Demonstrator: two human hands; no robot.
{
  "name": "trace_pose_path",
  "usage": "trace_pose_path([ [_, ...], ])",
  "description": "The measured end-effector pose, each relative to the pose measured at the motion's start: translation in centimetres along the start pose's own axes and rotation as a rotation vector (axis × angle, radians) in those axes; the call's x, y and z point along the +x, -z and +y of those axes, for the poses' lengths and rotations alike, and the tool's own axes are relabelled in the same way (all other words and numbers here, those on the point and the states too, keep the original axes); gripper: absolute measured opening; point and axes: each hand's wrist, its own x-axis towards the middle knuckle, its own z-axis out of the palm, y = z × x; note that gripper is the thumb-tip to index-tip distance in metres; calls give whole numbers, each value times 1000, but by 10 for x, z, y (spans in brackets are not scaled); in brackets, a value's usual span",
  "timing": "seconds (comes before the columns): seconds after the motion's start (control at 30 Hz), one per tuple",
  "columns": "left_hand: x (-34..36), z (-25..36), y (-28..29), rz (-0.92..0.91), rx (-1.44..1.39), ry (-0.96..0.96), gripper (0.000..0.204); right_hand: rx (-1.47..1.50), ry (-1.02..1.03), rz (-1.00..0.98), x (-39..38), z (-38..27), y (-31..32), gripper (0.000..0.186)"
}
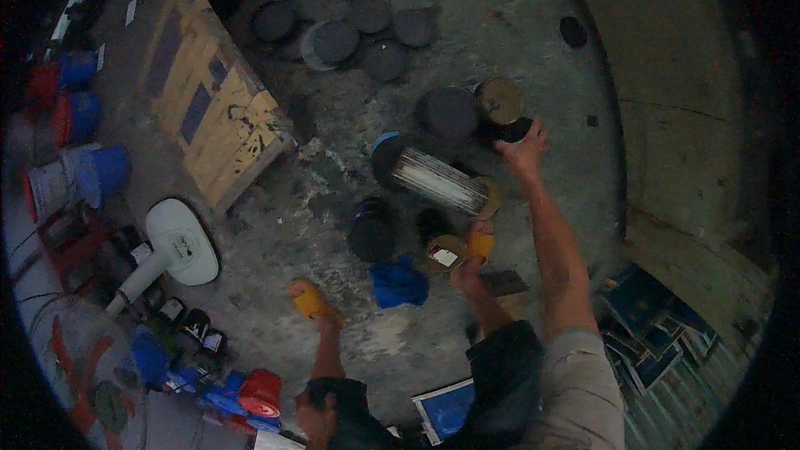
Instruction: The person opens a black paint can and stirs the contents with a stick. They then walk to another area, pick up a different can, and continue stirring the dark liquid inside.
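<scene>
My right hand [525,150] reaches forward, with its fingers closed round a small black round piece [510,129]. Directly beyond that piece is a tan, round-topped can-like thing [502,100], and a wide dark disc [450,112] lies to its left. Nearer to me, a pleated cylinder [440,181], pale along its side like a filter, lies tilted on the floor. By my left knee hangs my left hand [315,419]; dimness hides how its fingers are set. Beside my right foot are a round tan-topped piece with a white label [446,253] and a crumpled blue cloth [400,281].
Several dark round discs [386,60] lie at the far side. A wooden pallet-like board [221,108] leans at the left, near a white fan-shaped stand [185,242]. Blue and red buckets [100,175] line the left edge. Blue-panelled frames [650,317] lie at the right.
</scene>
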Motion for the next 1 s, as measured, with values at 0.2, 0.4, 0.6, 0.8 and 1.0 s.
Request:
trace_pose_path([
  [0.2, 4, 14, -2, -58, 120, 8, 75, -27, 38, 88, -11, 20, -1, 124],
  [0.4, -2, 24, 10, -101, 68, 73, 74, 92, 10, 43, -24, 34, 1, 127],
  [0.6, 0, 46, 21, -79, 13, 103, 69, -69, 100, 37, -40, 21, 10, 128],
  [0.8, -3, 37, 21, 6, 50, -50, 66, -20, 65, 91, -45, -25, 22, 118],
  [1.0, 0, 57, 34, -107, 53, 31, 73, 99, 359, 60, -72, -32, 64, 93],
])
